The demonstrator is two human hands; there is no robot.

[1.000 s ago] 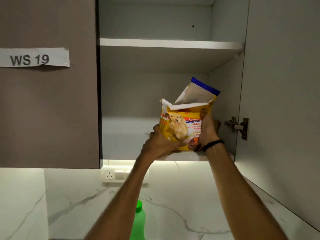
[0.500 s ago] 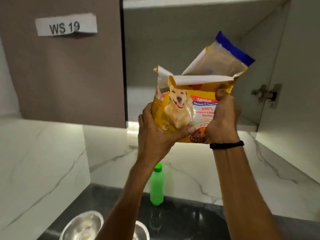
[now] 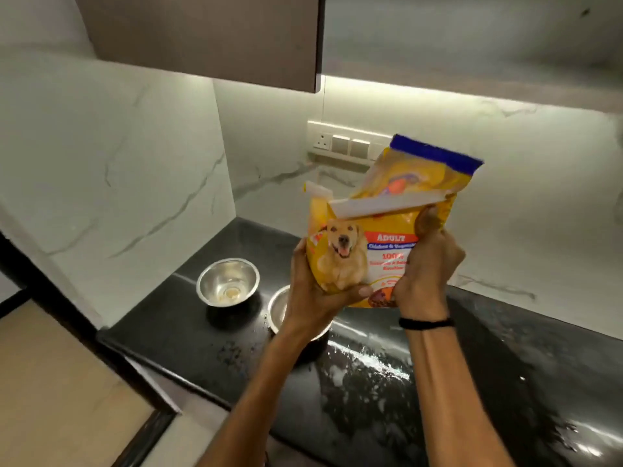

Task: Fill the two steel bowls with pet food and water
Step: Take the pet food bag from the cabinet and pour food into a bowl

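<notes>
Both arms reach forward and up over the black desk [image 3: 215,335]. The left hand [image 3: 313,298] cups the yellow pet food bag [image 3: 367,251] from below, thumb across its front; the right hand [image 3: 428,267] grips its right edge. The bag hangs upright above the near steel bowl [image 3: 277,310]; the far steel bowl [image 3: 228,282] stands just left.

Dim, under-cabinet strip glow, countertop [image 3: 421,372] glare, edges blurred
</notes>
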